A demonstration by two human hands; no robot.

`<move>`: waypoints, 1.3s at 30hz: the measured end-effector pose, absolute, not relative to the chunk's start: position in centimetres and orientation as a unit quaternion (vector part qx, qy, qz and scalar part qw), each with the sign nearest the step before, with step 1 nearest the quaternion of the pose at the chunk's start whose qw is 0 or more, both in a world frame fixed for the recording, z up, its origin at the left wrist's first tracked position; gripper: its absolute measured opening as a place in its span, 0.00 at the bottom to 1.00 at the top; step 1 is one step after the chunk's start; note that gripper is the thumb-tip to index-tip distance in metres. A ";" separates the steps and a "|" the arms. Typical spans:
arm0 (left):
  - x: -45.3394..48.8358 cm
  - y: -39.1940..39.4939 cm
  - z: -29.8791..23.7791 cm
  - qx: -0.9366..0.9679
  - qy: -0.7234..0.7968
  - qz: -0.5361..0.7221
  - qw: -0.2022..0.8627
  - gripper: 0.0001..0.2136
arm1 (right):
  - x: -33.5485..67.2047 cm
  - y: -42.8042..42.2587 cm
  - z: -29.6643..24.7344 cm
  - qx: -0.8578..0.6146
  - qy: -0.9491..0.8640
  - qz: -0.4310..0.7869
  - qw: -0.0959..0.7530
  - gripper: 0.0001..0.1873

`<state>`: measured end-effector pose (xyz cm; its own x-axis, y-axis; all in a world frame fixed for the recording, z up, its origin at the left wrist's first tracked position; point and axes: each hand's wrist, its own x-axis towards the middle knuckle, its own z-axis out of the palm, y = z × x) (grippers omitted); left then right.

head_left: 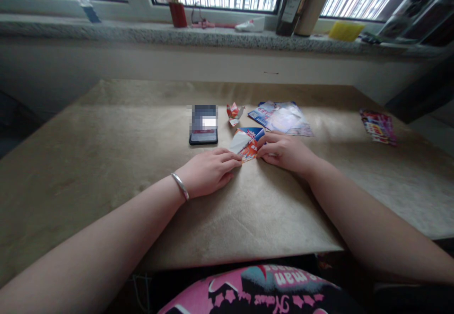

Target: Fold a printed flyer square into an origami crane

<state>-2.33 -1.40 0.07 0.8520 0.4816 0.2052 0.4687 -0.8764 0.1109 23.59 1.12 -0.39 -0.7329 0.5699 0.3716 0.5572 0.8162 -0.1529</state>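
A folded sheet of printed paper (249, 151), blue and orange with a white flap, lies on the table between my hands. My left hand (209, 172), a silver bangle at its wrist, lies flat with its fingers stretched out. Its fingertips touch the paper's lower left edge, and its thumb is apart from the sheet. On the other side my right hand (283, 152) pinches the paper's right edge between curled fingers and thumb. Just beyond the paper stands a small red and white folded paper piece (234, 114) with pointed tips.
A phone (203, 125) lies left of the paper. Printed sheets (283, 117) are stacked behind my right hand, and colourful leaflets (378, 127) lie farther right. The windowsill (220, 34) holds a red container (178, 13), a dark jar (292, 6) and a yellow block (345, 30).
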 end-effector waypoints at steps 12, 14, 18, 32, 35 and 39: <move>-2.4 -1.4 0.1 0.962 0.249 0.102 0.037 0.10 | 25.0 1.4 -0.3 -0.353 -0.919 0.013 0.175 0.10; -2.4 -1.3 0.1 0.963 0.246 0.104 0.039 0.10 | 25.1 1.4 -0.3 -0.358 -0.918 0.005 0.170 0.10; -2.5 -1.3 0.1 0.963 0.244 0.107 0.042 0.09 | 25.3 1.5 -0.2 -0.357 -0.920 0.009 0.159 0.10; -2.5 -1.3 0.0 0.962 0.244 0.113 0.048 0.08 | 26.2 1.8 0.2 -0.381 -0.919 -0.019 0.097 0.11; -2.6 -1.3 0.0 0.961 0.248 0.111 0.054 0.08 | 26.2 1.7 0.4 -0.383 -0.919 -0.024 0.085 0.11; -2.6 -1.3 0.0 0.959 0.250 0.115 0.062 0.09 | 25.8 1.3 0.7 -0.399 -0.914 -0.044 0.064 0.10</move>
<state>-2.60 -1.26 -0.01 0.8483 0.4943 0.1900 0.4658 -0.8671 0.1763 25.78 1.29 0.70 -0.6732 0.7236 0.1523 0.7349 0.6775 0.0298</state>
